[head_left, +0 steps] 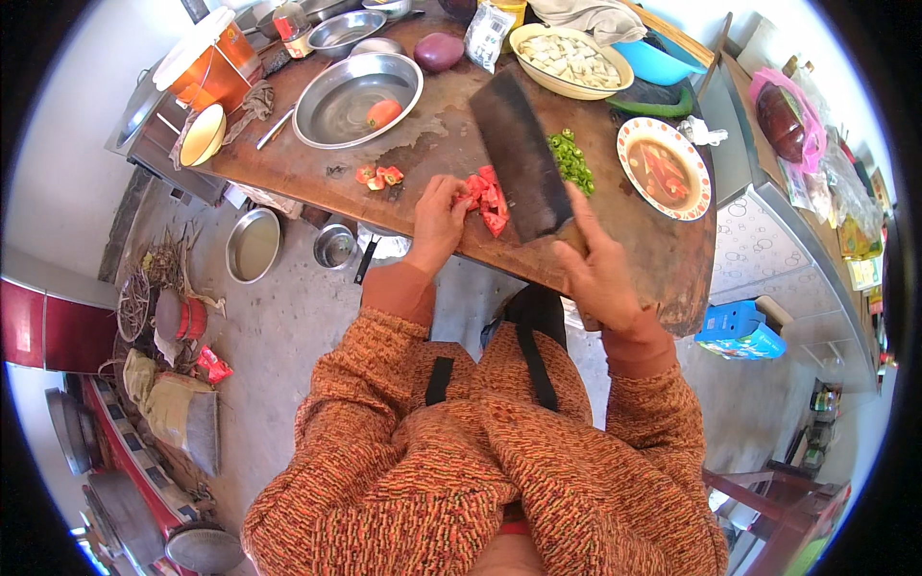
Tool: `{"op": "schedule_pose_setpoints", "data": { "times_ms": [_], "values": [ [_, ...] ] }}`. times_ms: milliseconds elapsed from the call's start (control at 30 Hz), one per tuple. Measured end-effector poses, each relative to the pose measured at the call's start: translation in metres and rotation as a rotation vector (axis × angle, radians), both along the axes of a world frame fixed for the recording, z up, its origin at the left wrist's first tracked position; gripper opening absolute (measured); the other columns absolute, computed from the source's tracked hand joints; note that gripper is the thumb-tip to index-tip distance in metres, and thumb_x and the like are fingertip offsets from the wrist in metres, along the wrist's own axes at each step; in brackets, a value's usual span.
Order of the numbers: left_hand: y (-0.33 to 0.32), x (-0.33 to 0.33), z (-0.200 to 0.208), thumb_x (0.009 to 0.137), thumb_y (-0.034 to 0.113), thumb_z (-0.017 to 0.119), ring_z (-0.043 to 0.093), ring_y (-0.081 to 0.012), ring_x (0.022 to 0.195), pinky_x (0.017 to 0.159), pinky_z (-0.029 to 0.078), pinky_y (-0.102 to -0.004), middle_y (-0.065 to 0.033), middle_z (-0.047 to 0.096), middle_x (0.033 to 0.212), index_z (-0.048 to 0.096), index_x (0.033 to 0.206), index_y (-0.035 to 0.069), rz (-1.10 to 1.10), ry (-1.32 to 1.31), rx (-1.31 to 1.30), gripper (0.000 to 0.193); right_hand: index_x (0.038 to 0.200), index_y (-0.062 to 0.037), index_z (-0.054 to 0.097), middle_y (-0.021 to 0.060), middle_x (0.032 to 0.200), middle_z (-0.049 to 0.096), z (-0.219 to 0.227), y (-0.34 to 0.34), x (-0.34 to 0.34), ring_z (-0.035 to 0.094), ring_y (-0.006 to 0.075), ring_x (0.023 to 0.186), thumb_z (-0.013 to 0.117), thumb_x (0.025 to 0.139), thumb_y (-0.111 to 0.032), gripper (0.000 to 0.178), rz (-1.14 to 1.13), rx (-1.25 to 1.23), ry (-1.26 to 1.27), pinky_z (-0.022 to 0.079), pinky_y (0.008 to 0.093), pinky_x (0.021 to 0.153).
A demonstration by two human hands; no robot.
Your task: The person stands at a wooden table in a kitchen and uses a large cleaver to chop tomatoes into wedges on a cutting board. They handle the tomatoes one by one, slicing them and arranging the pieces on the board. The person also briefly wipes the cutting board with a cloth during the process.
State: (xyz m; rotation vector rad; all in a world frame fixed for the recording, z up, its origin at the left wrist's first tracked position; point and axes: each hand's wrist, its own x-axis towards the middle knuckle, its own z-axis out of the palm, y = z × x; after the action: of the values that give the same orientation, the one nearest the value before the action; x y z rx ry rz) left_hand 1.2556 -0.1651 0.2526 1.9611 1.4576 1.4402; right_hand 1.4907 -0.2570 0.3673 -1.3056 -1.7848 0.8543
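Note:
My right hand (597, 264) grips the handle of a broad dark cleaver (521, 158), its blade raised at a slant over the wooden table (423, 197). Just left of the blade lies a small heap of cut tomato (493, 204). My left hand (440, 217) rests at that heap with bent fingers touching the pieces; whether a piece is pinched between them is hidden. Chopped green pepper (570, 161) sits right of the blade, partly behind it. A few tomato scraps (378, 178) lie left of my left hand.
A steel basin (305, 117) holds water and one tomato (383, 113). Behind are a purple eggplant (438, 53), a bowl of pale cubes (569, 63) and a blue basin (663, 60). A spotted-rim plate (708, 180) with reddish liquid stands right. An orange bucket (213, 67) stands left.

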Motion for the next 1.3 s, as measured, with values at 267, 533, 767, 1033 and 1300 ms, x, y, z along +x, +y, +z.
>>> {"op": "schedule_pose_setpoints", "data": {
  "times_ms": [267,533,767,1033,1300],
  "values": [
    [0.048,0.033,0.016,0.082,0.040,0.073,0.057,-0.0337,0.101,0.089,0.046,-0.0435,-0.0115,0.064,0.100,0.069,0.100,0.008,0.067,0.505,-0.090,0.036,0.157,-0.0147,0.030,0.0004,0.090,0.061,0.008,-0.027,0.038,0.046,0.0046,0.058,0.055,0.092,0.005,0.073,-0.263,-0.078,0.286,0.044,0.0219,0.052],
    [0.085,0.058,0.038,0.064,0.034,0.078,0.069,-0.0336,0.092,0.075,0.053,-0.0463,-0.0137,0.072,0.100,0.074,0.091,0.011,0.040,0.760,-0.423,0.036,0.158,-0.0124,0.027,-0.0029,0.078,0.054,-0.001,-0.041,0.049,0.045,0.0025,0.055,0.053,0.094,0.006,0.072,-0.299,-0.022,0.258,0.042,0.0190,0.049],
    [0.084,0.040,0.053,0.066,0.030,0.077,0.069,-0.0338,0.093,0.080,0.055,-0.0457,-0.0138,0.070,0.100,0.075,0.092,0.014,0.093,0.472,-0.410,0.030,0.158,-0.0151,0.028,-0.0005,0.083,0.059,-0.003,-0.044,0.045,0.048,0.0045,0.056,0.056,0.092,0.005,0.074,-0.249,-0.064,0.314,0.045,0.0225,0.050],
    [0.039,-0.050,0.063,0.067,0.027,0.075,0.067,-0.0317,0.089,0.081,0.052,-0.0420,-0.0142,0.067,0.093,0.074,0.095,0.011,0.161,0.200,-0.172,0.032,0.156,-0.0137,0.029,0.0155,0.082,0.062,-0.011,-0.047,0.015,0.060,0.0213,0.063,0.061,0.090,-0.001,0.074,0.006,-0.183,0.041,0.051,0.0322,0.067],
    [-0.041,-0.045,0.016,0.070,0.017,0.076,0.064,-0.0318,0.085,0.075,0.053,-0.0389,-0.0130,0.064,0.094,0.069,0.102,0.006,0.145,0.199,-0.068,0.034,0.154,-0.0145,0.031,0.0251,0.080,0.061,-0.026,-0.033,-0.011,0.062,0.0448,0.076,0.062,0.089,-0.006,0.073,0.214,-0.204,-0.132,0.051,0.0436,0.073]
  ]
}}
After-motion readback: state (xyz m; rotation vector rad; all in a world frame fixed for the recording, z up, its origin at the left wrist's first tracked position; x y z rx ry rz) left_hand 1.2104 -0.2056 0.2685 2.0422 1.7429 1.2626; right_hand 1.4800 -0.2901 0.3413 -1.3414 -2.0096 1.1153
